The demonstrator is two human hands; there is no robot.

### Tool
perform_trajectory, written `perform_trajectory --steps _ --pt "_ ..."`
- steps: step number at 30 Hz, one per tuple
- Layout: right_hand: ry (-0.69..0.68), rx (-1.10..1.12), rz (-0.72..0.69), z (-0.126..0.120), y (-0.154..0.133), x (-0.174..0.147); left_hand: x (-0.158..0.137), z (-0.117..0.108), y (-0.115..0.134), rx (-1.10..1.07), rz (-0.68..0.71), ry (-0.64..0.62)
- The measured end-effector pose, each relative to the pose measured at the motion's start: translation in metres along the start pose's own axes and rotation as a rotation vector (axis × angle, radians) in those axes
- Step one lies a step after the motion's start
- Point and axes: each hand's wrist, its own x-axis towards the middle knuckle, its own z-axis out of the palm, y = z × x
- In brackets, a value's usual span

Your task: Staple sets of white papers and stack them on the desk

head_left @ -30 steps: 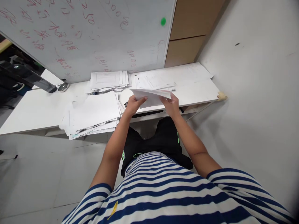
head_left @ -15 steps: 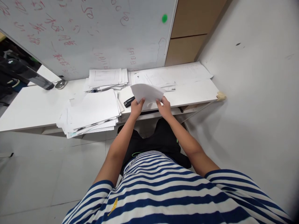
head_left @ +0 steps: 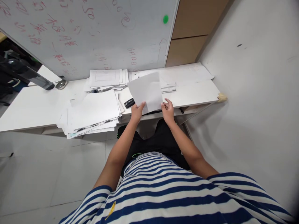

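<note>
A blank white sheet of paper (head_left: 147, 91) is tilted up over the desk's front edge; whether it is one sheet or several I cannot tell. My left hand (head_left: 137, 111) pinches its lower left side, thumb on top and fingers hidden beneath. At the lower right edge, my right hand (head_left: 167, 109) has its thumb against the paper, the fingers loosely curled and the forefinger lifted off. A black stapler (head_left: 129, 103) lies just left of the sheet, partly hidden by it.
A large messy paper stack (head_left: 93, 109) overhangs the white desk's (head_left: 35, 105) front edge. Behind it lies a smaller paper pile (head_left: 106, 78), and more papers (head_left: 187, 73) are at the right. A whiteboard (head_left: 116, 37) rises at the back, a wall (head_left: 252, 93) on the right.
The sheet has flattened out from its curl and shows more of its face. My right hand has shifted slightly right and down, its forefinger now raised.
</note>
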Motion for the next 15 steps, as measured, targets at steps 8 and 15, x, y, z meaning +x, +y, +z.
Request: perform_trajectory --steps 8,15 --pt "-0.114 0.211 0.218 0.012 0.005 -0.056 -0.02 0.023 -0.021 -0.338 -0.275 0.098" --pt "0.026 0.039 0.127 0.002 0.027 -0.058 -0.04 0.027 -0.029 -0.252 -0.382 -0.016"
